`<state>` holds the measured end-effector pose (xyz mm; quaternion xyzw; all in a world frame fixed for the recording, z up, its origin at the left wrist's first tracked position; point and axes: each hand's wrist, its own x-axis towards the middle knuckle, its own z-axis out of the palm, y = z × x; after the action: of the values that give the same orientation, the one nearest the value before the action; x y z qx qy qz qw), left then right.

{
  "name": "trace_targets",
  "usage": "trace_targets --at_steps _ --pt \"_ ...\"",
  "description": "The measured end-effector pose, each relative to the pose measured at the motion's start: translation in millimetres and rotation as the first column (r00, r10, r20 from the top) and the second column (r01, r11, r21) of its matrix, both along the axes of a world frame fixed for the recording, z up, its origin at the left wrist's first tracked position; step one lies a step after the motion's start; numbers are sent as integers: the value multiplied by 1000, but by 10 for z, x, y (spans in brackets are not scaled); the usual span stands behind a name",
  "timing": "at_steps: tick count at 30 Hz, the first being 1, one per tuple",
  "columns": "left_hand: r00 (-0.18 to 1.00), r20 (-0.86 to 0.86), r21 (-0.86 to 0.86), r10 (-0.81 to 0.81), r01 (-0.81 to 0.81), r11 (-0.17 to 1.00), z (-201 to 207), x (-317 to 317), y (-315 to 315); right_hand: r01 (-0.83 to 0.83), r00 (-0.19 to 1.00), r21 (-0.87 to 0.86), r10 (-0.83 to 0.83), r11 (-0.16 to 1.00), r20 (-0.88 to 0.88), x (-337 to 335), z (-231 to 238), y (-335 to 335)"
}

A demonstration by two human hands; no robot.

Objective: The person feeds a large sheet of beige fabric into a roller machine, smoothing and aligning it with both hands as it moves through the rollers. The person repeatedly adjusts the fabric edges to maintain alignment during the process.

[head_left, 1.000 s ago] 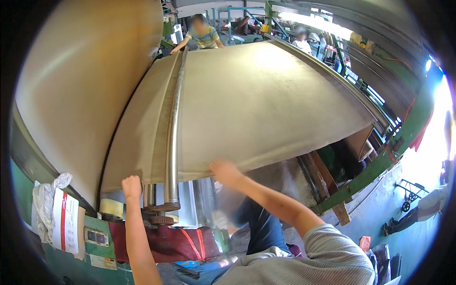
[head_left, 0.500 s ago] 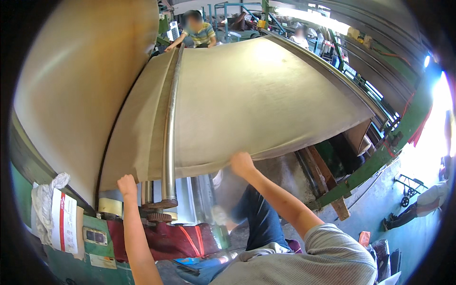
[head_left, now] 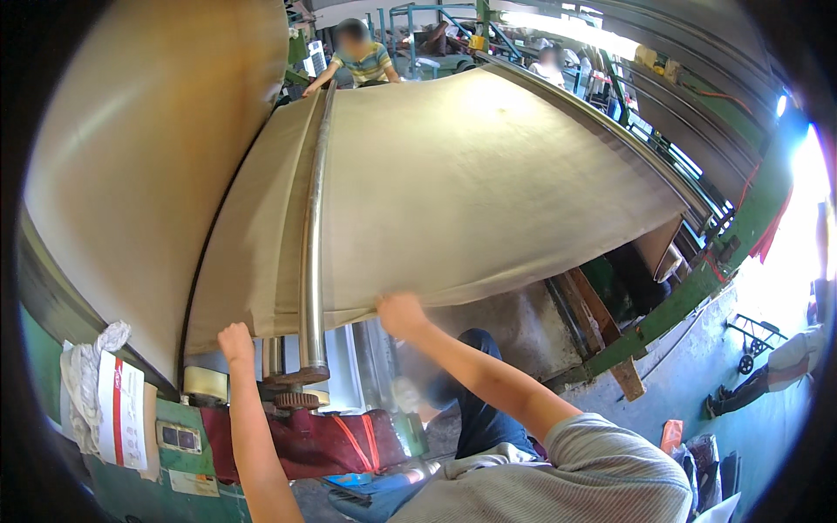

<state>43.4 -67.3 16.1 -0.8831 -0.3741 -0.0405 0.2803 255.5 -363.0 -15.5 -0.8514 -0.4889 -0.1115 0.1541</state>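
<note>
Drum [head_left: 148, 174] at far left, then the left hand [head_left: 235, 343] clutching the near edge of the sheet [head_left: 462, 192] beside it, roller [head_left: 315, 235] crossing, and the right hand [head_left: 401, 316] pinching that edge, where uneven tugging could, I reckon, crease it.

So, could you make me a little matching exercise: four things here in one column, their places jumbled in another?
1. Left hand
2. Right hand
3. Metal bar
4. Wheeled cart

A. Running across the tan sheet
B. At the sheet's near edge, to the right of the metal bar
C. On the floor, toward the picture's right side
D. At the sheet's near edge, to the left of the metal bar

Pairs: 1-D, 2-B, 3-A, 4-C
</note>
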Motion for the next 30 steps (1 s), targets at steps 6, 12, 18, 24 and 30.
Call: trace_targets --at_steps 6,12,18,24,30 --pt "996 46 -49 -80 82 995 217 58 -219 -152 985 81 144 985 96 -53 -49 194" --pt "997 35 -35 -75 76 997 120 21 -125 -289 949 156 261 945 177 311 92 -173" --pt "985 68 -10 -157 158 987 232 145 -254 311 909 274 -369 910 193 1419 69 -1049" --pt "999 27 -4 -43 43 999 28 2 -30 243 969 -124 -247 962 -18 896 -217 -979" --pt "997 51 -4 63 -63 998 19 12 -25 216 976 -85 -218 973 -7 635 -158 -776"
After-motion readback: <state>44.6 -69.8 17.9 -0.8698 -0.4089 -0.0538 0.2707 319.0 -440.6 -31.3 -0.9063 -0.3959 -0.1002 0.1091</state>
